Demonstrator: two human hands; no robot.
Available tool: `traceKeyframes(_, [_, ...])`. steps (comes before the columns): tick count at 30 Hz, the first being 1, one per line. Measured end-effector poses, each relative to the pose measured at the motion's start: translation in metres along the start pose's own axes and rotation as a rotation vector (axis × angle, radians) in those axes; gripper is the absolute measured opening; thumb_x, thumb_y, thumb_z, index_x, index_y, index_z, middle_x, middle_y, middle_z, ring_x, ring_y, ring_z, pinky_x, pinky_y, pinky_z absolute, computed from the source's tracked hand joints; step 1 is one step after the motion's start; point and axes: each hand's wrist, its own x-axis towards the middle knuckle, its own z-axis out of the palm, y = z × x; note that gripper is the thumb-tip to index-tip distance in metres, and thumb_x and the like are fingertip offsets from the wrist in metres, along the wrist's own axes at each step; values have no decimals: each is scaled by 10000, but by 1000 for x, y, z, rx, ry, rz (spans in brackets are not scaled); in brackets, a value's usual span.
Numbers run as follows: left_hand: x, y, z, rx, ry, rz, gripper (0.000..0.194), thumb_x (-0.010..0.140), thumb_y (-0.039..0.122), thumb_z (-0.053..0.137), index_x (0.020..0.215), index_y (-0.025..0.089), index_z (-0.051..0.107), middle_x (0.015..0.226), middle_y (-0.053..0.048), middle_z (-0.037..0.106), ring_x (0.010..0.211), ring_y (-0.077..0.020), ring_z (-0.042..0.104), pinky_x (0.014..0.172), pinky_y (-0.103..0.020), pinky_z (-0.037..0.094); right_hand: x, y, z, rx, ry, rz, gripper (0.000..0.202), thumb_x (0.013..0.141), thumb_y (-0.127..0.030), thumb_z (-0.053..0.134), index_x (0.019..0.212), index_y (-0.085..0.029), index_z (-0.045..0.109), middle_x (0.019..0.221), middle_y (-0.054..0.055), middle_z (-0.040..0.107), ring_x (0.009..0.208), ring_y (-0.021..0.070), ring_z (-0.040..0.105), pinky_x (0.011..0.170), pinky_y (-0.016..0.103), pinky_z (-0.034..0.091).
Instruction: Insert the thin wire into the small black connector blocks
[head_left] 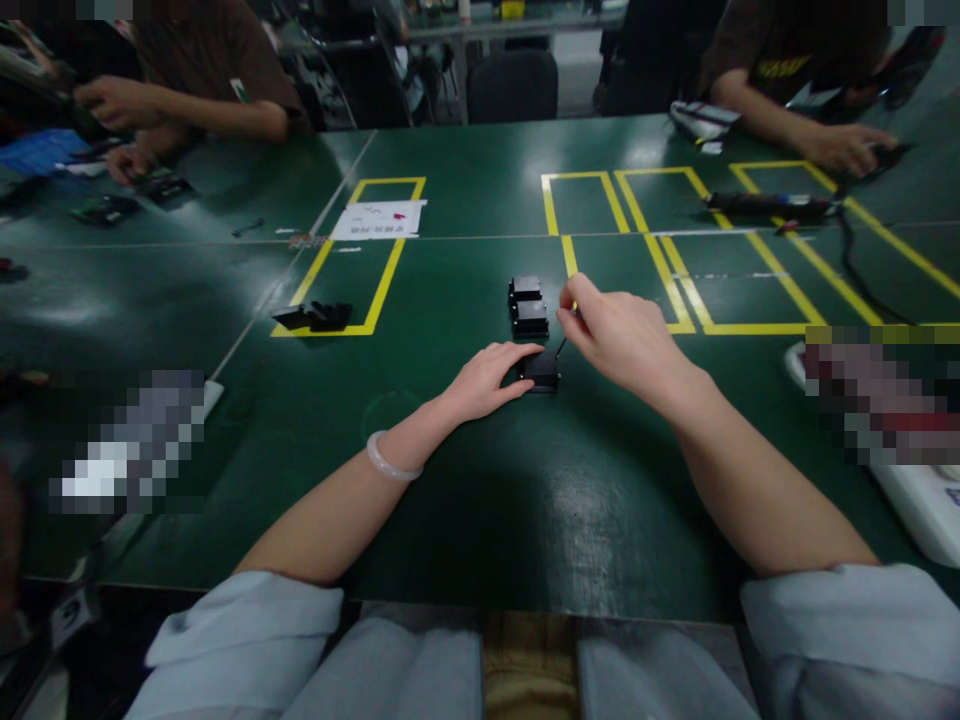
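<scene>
My left hand rests on the green table, its thumb and fingers gripping the left side of a small black block. Pinched in my right hand is a thin dark tool, slanting down to the block's right edge. Just beyond the held block, two similar black blocks with greyish tops stand one behind the other, the nearer one close to my left fingertips and the farther one behind it.
Yellow tape outlines mark the green table. Black parts and a white paper lie left. A black cylindrical tool with a cable lies right. Two people work across the table. White-edged trays flank my arms.
</scene>
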Motion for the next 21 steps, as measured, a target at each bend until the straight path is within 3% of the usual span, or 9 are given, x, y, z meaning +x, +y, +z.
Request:
traceKeyframes(3, [0,0,0,0,0,0,486,968,390,540,1416,211,476,1315,-102,611,1152,-271,566,976,-402,446,1,0,0,-26,-4,14,373,1001,-426,286,1154,-200,540,887,88,720,719,219,625,581,291,254])
traceKeyframes(12, [0,3,-2,3,-2,-4,473,972,377,535,1406,195,485,1304,-105,617,1142,-269,566,970,-398,445,1,2,2,-5,20,-15,347,985,-321,275,1198,-188,515,919,91,719,705,201,613,578,289,251])
traceKeyframes(18, [0,2,-2,2,-9,-14,482,973,401,529,1414,213,477,1328,-101,606,1156,-270,562,975,-400,444,0,0,0,-22,1,0,360,995,-413,300,1128,-193,552,882,93,722,722,209,624,582,287,252])
traceKeyframes(21, [0,2,-3,2,-15,-14,480,973,391,528,1416,214,475,1322,-99,609,1153,-268,565,973,-397,445,1,0,1,-54,1,-2,358,1000,-364,278,1163,-185,542,859,100,718,700,211,628,575,288,246])
